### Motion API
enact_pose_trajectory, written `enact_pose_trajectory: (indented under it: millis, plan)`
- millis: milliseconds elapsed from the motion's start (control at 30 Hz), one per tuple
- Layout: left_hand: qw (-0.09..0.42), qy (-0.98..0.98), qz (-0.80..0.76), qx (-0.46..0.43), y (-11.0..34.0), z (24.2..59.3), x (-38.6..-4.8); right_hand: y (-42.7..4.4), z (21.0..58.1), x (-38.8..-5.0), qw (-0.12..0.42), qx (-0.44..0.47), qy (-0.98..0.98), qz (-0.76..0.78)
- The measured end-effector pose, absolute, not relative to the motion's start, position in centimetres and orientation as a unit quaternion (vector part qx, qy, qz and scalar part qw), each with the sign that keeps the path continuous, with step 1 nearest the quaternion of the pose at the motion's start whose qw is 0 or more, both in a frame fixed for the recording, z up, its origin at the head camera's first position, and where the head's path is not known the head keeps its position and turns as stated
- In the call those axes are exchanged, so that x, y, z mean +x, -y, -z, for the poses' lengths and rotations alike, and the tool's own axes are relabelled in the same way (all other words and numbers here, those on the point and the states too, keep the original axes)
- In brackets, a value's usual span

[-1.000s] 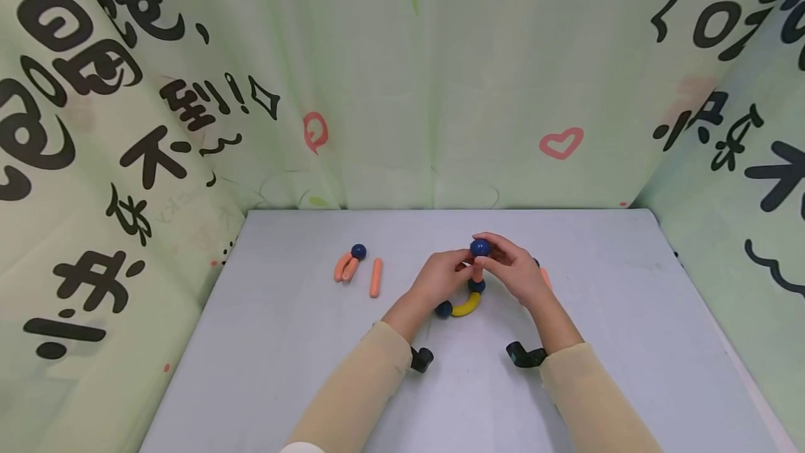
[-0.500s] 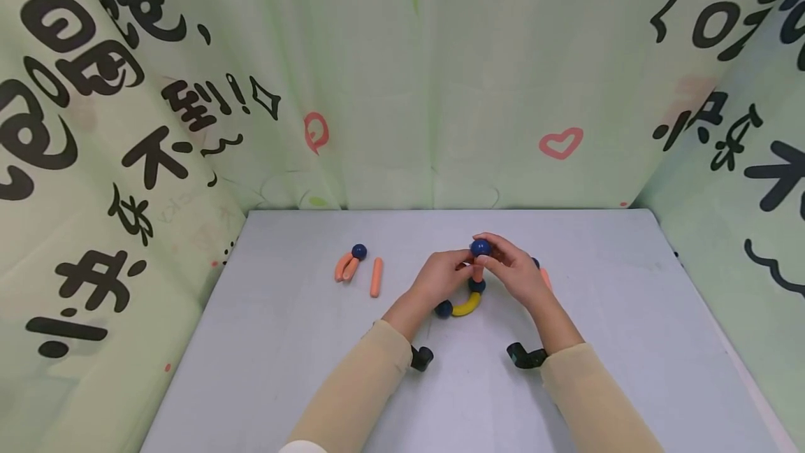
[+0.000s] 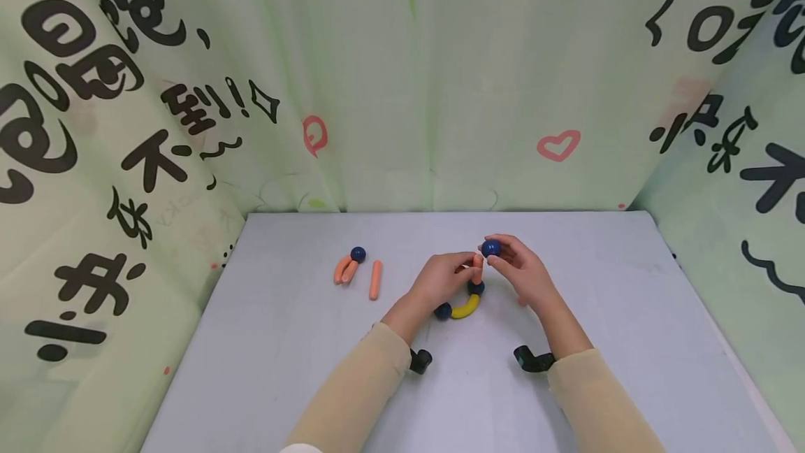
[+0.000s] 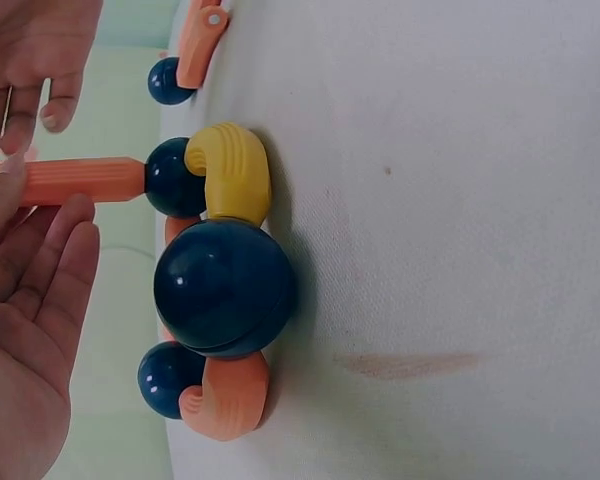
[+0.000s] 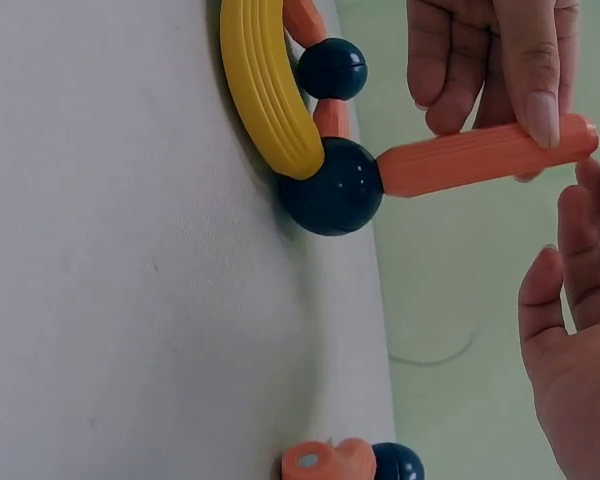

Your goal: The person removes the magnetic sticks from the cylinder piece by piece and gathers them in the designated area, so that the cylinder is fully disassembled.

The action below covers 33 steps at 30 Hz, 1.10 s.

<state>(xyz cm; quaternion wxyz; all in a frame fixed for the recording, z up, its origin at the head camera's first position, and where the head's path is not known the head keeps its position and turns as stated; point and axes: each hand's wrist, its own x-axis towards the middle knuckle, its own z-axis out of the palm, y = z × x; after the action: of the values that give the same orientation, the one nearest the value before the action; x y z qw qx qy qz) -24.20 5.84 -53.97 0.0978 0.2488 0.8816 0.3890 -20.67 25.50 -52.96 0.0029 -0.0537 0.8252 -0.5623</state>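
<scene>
My left hand pinches an orange rod near its upper end. The rod stands up from a blue ball that joins a curved yellow rod. Along with other blue balls and curved orange rods, these form a connected piece lying on the table. Just right of the rod's top, my right hand holds a loose blue ball between thumb and fingers. Ball and rod are apart, and the ball is mostly cut off in the right wrist view.
On the white table, left of the hands, lie a straight orange rod and a blue ball with orange curved rods. Another orange piece with a ball appears low in the right wrist view. A printed curtain surrounds the table.
My right hand has shifted right, taking the blue ball off the orange rod's top. The left hand keeps its grip on the rod. The head view has tilted slightly.
</scene>
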Motion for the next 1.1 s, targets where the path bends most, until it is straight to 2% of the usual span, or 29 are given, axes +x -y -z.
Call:
enact_pose_trajectory:
  millis: [267,567,1100]
  plan:
    - [0.101,-0.883,-0.392,0.237,-5.9,53.8,-24.0,-27.4,52.6,-19.9,0.003,-0.023,-0.840,0.542]
    - [0.104,-0.876,-0.405,0.241,-5.9,53.9,-23.9,-30.9,52.9,-19.0,0.006,0.069,-0.882,0.467]
    - [0.101,-0.875,-0.408,0.241,-6.0,54.1,-23.7,-35.4,56.4,-18.8,-0.002,0.163,-0.899,0.407]
